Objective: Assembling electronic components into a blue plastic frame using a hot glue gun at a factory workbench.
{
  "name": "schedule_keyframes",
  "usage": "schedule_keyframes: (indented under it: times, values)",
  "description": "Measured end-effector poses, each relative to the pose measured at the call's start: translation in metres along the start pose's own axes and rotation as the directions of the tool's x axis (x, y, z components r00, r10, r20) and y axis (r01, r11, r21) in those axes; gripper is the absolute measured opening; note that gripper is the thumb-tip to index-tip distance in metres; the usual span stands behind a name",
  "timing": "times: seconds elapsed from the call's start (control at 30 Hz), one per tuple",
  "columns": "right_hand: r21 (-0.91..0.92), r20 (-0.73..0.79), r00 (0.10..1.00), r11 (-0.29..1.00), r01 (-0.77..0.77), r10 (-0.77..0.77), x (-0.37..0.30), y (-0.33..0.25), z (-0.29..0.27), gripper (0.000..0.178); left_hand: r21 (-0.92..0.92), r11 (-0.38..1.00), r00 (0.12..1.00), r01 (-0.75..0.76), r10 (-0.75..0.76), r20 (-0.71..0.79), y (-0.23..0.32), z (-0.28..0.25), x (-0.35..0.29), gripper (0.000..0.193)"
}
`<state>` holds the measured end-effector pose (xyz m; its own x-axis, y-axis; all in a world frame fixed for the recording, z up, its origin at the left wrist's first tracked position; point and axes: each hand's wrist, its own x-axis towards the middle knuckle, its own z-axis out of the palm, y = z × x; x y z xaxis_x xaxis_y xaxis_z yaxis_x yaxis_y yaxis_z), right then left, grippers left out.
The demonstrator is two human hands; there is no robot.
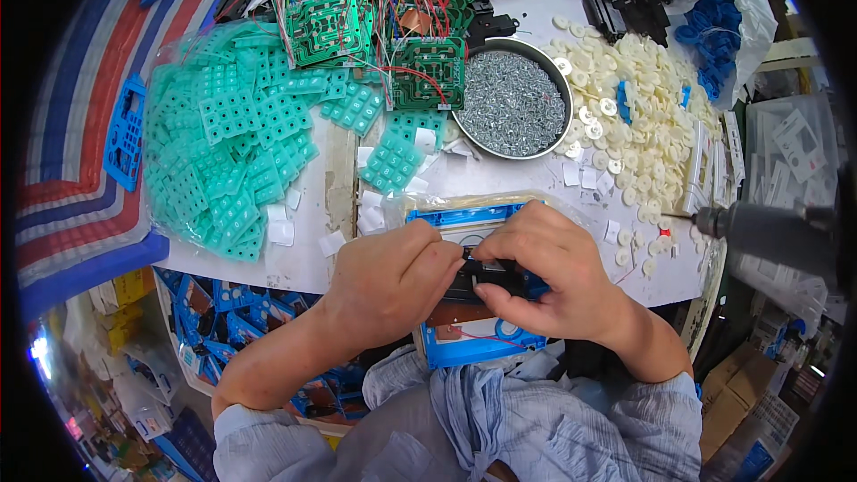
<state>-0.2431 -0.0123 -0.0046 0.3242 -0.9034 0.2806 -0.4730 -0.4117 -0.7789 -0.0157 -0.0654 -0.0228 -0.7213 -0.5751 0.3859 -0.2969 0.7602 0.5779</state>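
Observation:
In front of me at the table's near edge lies a blue plastic housing [444, 353] with a white panel, a brown board and a thin red wire in it. A black plastic part [471, 283] sits across its middle. My left hand [393, 275] is closed, its fingertips pinched at the black part's left upper end, though the fingers hide what exactly they grip. My right hand [555, 272] is curled round the same part's right end, thumb and forefinger on either side of it. Clear plastic film [571, 208] lies under the far edge of the housing.
Teal rubber keypads [232, 138] are heaped at left. Green circuit boards [427, 71] with wires lie behind. A round metal bowl [562, 129] holds small screws. Cream plastic discs [652, 116] spread rightward, near a dark power driver [768, 230]. Blue housings [223, 326] fill a bin below left.

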Motion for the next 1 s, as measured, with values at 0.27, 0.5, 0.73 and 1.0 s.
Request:
schedule_keyframes:
  times: [0.27, 0.5, 0.73, 1.0]
  values:
    - [0.023, 0.031, 1.0, 1.0, -0.001, 0.0, 0.0, -0.001, -0.002, 0.033, 0.047, 0.999, 0.999, -0.002, 0.004, -0.04, 0.003, 0.003, -0.003, 0.022]
    - [0.029, 0.047, 0.999, 1.0, 0.004, -0.006, 0.002, -0.002, -0.003, 0.035, 0.049, 0.999, 0.999, -0.004, 0.007, -0.051, 0.004, 0.005, -0.004, 0.02]
    - [-0.014, 0.119, 0.992, 0.999, -0.045, 0.046, 0.0, -0.002, -0.011, 0.047, 0.047, 0.999, 1.0, 0.014, -0.013, -0.013, 0.003, 0.001, -0.004, 0.019]
    - [-0.338, 0.192, 0.981, 0.941, 0.031, 0.036, -0.026, -0.009, -0.009, 0.062, 0.036, 0.998, 0.985, 0.056, -0.061, 0.161, 0.0, -0.014, 0.001, 0.016]
